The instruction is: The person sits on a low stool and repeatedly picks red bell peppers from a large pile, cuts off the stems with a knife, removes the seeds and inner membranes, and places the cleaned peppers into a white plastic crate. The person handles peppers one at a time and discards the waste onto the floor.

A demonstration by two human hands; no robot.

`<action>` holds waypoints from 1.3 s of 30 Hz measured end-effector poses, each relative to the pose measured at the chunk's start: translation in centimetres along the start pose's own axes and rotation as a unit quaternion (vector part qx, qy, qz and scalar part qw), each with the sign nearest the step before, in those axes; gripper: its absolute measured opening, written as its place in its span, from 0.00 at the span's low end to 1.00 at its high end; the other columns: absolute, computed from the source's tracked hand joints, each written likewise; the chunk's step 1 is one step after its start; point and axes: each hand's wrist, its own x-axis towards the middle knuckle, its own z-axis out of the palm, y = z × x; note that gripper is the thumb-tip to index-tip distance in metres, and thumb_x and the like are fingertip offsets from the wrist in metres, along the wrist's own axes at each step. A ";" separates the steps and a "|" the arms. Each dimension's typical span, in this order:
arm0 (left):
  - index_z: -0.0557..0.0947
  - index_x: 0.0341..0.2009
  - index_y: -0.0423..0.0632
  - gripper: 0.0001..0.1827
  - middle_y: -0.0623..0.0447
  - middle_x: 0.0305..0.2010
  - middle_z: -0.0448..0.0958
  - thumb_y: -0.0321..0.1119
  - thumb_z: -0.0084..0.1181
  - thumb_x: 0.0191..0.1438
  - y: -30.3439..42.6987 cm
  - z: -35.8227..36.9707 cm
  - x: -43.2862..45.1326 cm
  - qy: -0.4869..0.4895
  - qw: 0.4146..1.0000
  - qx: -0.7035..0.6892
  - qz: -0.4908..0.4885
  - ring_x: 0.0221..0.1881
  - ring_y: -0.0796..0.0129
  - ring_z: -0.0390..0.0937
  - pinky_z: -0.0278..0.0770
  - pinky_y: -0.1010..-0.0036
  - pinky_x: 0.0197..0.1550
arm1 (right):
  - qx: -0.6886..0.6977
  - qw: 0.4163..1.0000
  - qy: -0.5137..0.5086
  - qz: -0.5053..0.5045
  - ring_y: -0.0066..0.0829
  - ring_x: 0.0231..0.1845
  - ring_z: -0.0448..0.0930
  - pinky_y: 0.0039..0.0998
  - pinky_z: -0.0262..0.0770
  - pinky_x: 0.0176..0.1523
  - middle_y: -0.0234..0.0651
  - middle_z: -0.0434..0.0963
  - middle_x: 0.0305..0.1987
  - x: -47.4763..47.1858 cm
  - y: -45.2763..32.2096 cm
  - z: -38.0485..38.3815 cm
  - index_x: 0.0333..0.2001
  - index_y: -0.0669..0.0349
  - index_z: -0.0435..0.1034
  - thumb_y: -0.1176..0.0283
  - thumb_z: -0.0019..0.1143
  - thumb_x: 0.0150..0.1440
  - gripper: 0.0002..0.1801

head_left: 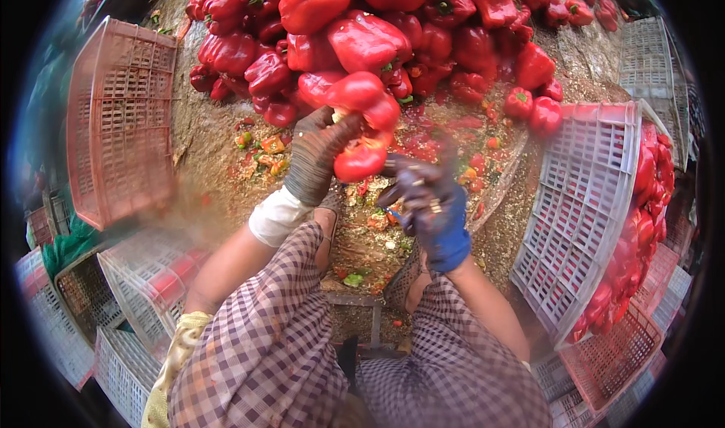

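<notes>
My left hand (323, 153), in a dirty dark glove with a white cuff, grips a red bell pepper (365, 102). The pepper is cut open, and pale inner flesh shows by my thumb and on its lower part. Close to the pepper's lower right is my right hand (427, 201), blurred, in a blue glove with dark, stained fingers. Its fingers curl around a slim tool with a blue end (392, 212); blur hides the tool's exact kind. A large heap of red bell peppers (368, 40) lies just beyond my hands.
Pepper scraps and seeds (272, 150) litter the ground sheet (209, 139). At left stands a pink plastic crate (122, 116); at right, a white crate (583, 212) holds red peppers (628, 246). More crates (127, 360) crowd both sides. A metal bar frame (357, 299) lies between my feet.
</notes>
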 end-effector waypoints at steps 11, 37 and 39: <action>0.84 0.35 0.42 0.13 0.55 0.25 0.78 0.33 0.70 0.44 0.2 -2.1 -1.8 -0.105 0.945 0.292 0.101 0.27 0.80 0.72 0.71 0.77 0.30 | -0.034 0.993 0.010 0.112 0.23 0.50 0.78 0.26 0.74 0.54 0.40 0.76 0.53 2.9 -3.6 -0.7 0.62 0.66 0.60 0.82 0.63 0.49 0.35; 0.60 0.64 0.38 0.49 0.32 0.57 0.70 0.50 0.66 0.44 30.0 -32.8 -7.0 0.468 0.435 0.761 0.113 0.52 0.48 0.75 0.74 0.64 0.51 | -0.016 0.992 0.123 0.017 0.17 0.34 0.75 0.18 0.70 0.34 0.36 0.76 0.50 -0.1 0.0 0.7 0.61 0.63 0.60 0.84 0.50 0.54 0.29; 0.55 0.66 0.34 0.51 0.31 0.62 0.65 0.46 0.66 0.46 28.0 -30.2 -7.0 0.457 0.466 0.730 0.204 0.62 0.45 0.65 0.66 0.65 0.61 | -0.048 0.989 0.139 0.009 0.13 0.29 0.72 0.15 0.66 0.28 0.35 0.76 0.49 1.7 0.0 1.2 0.62 0.62 0.59 0.86 0.50 0.53 0.31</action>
